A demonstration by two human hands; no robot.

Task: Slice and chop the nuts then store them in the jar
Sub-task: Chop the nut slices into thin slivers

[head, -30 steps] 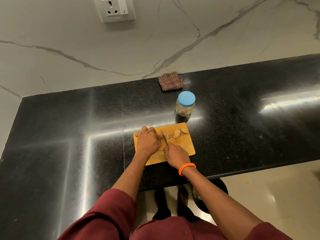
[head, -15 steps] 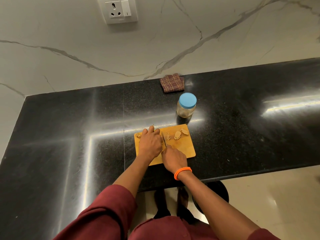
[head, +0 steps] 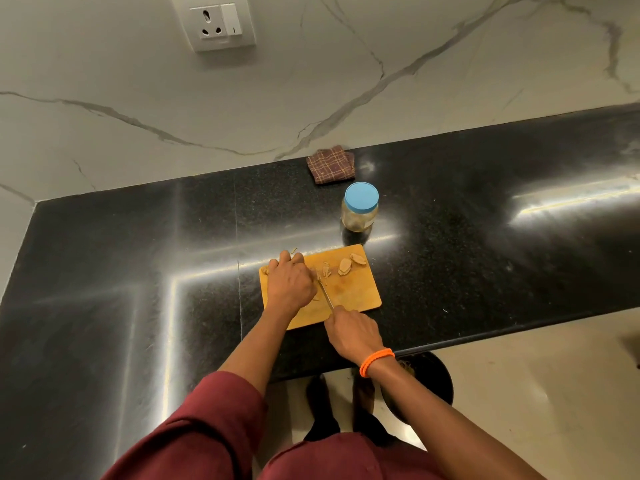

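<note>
setting: polished black granite counter (head: 450,271) under a white veined marble wall, white socket plate (head: 213,24) high on it.

item 1: rectangular orange-yellow cutting board (head: 356,292), at the counter's near edge, roughly mid-length.

item 2: pale nuts (head: 349,263), two larger pieces near the board's far right corner, thin slivers at its middle beside the blade; one sliver lies off the board past its far left corner.

item 3: small clear glass jar with a blue lid (head: 360,207), lid on, standing just beyond the board's far right corner.

item 4: folded brown checked cloth (head: 331,165), at the counter's back edge, against the wall.

item 5: left hand (head: 291,284), palm down over the board's left half, fingers curled, pressing what is being cut; the piece itself is hidden.

item 6: right hand (head: 353,332), at the board's near edge, wrapped round the handle of a slim knife (head: 325,294), blade angled toward the left fingers; orange band on the wrist.

risk, as judged: blade runs touching-close to the left fingertips, so a slip on a hard nut could nick them; slivers may skip off the board onto the counter.
</note>
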